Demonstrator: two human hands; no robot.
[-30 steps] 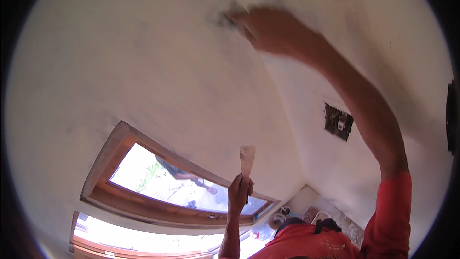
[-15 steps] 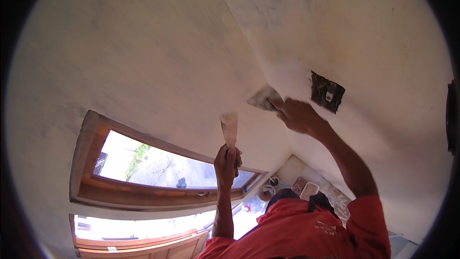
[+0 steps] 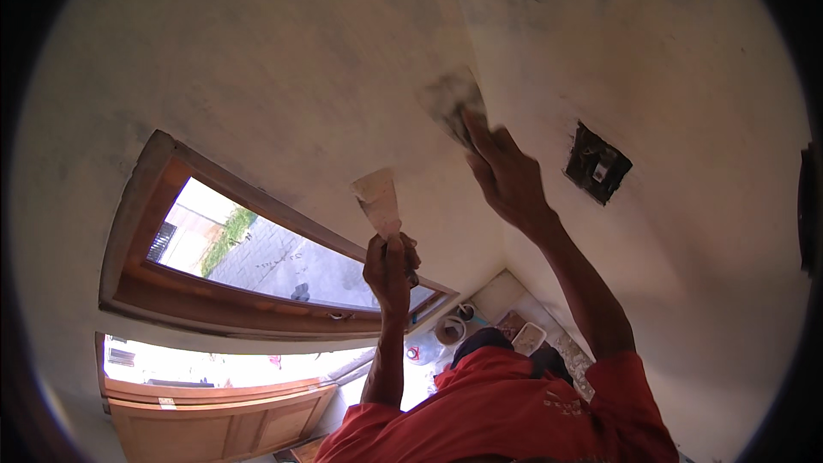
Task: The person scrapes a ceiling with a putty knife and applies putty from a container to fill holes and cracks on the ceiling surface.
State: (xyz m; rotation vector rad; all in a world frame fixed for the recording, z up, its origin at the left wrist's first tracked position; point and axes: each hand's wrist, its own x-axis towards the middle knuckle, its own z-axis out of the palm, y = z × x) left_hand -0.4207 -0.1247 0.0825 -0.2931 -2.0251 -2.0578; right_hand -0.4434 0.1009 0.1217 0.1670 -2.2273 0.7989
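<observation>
My right hand [image 3: 513, 173] grips the handle of a wide putty knife [image 3: 454, 103]. Its smeared blade lies against the pale plastered wall [image 3: 283, 69], just left of the inner corner line, and looks slightly blurred. Lower and to the left, my left hand [image 3: 390, 270] is closed round a second putty knife [image 3: 377, 197]. That one points upward, its blade coated with pale filler, and seems held apart from the wall.
Right of my right hand, a dark rectangular electrical box opening [image 3: 597, 165] is cut into the wall. A wood-framed window [image 3: 240, 304] stands at left, above a brown wooden panel [image 3: 214, 424]. Below are a round bucket [image 3: 450, 330] and a white tub [image 3: 530, 339] on the floor.
My right hand and its putty knife have moved up and a little left along the corner. The left hand with its knife has shifted left and up, and the view has tilted.
</observation>
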